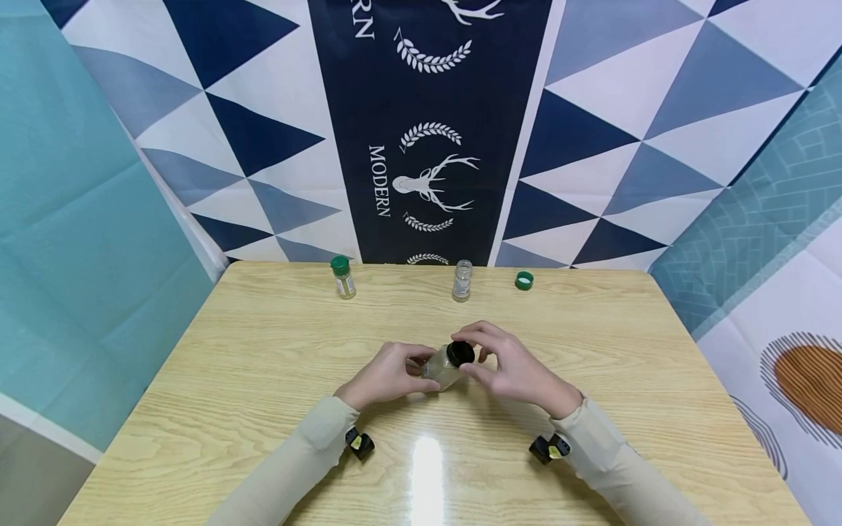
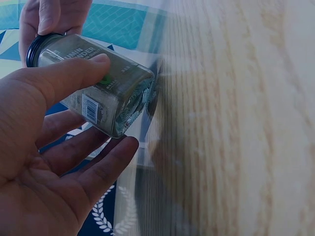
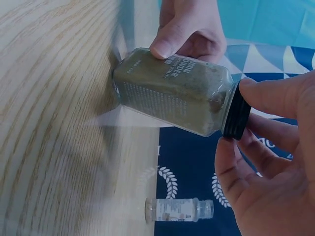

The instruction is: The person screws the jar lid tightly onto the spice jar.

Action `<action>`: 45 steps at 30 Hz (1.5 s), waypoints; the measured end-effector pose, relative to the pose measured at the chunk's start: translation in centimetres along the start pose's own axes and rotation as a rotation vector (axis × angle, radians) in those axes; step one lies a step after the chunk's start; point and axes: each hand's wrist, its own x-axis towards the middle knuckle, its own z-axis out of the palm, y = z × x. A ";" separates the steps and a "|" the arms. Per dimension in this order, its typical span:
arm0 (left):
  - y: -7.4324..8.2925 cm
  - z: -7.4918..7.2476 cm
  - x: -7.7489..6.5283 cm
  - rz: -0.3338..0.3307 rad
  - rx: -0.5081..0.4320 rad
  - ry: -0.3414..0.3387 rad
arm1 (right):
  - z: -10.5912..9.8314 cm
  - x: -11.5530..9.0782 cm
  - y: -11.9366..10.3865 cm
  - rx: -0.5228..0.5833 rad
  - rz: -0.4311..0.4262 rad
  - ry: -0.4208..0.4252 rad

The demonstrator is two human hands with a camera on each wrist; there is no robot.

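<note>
The left arm (image 1: 279,471) and right arm (image 1: 615,464), both in pale beige sleeves (image 1: 322,431), slant inward from the lower edge; the left grip (image 1: 391,372) pinches, its left thumb (image 2: 74,73) stretched nearly straight opposite loosely bent left fingers (image 2: 110,167); the right grip (image 1: 509,365) pinches too, right thumb (image 3: 270,96) opposite curved right fingers (image 3: 231,169); the grips face each other, near but apart.

Black lid (image 3: 237,113), green cap (image 1: 524,280), beige sleeves (image 1: 289,464); blue, white triangle-patterned cloth (image 1: 585,131)
</note>
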 end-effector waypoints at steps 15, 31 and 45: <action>0.2 0.0 -0.1 -0.010 -0.006 0.004 | 0.2 0.1 -0.1 -0.002 0.065 0.037; 0.1 -0.1 0.1 -0.017 -0.006 0.016 | 0.3 0.2 0.0 -0.035 0.051 0.038; 0.1 -0.2 0.1 -0.001 0.001 0.035 | 0.7 0.3 0.3 0.039 0.083 0.048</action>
